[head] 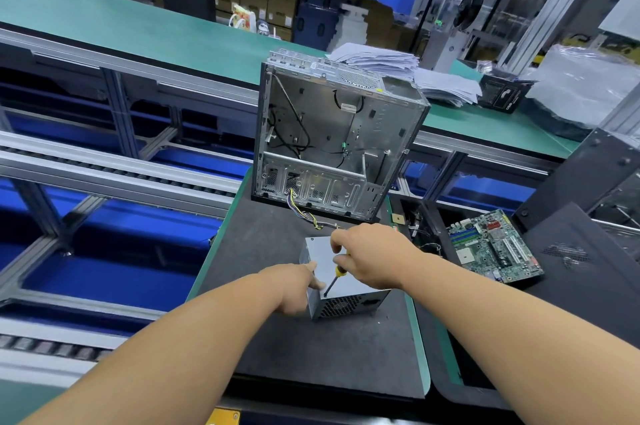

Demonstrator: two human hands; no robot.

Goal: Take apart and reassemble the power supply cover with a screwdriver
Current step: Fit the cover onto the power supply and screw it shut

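A grey metal power supply [349, 300] with a perforated front sits on the dark mat [277, 338] in the middle. My left hand [298, 289] grips its left side, thumb on the top cover. My right hand [367, 255] holds a screwdriver [334, 277] with a yellow and black handle. The shaft slants down to the cover's near left corner, tip on the top face. A bundle of coloured wires [308, 213] runs from the supply's back toward the case.
An open computer case [332, 133] stands upright behind the supply. A green motherboard [495, 246] lies to the right, beside black panels [571, 268]. Stacks of paper [415, 74] lie on the green bench behind. Conveyor rails [104, 165] run along the left.
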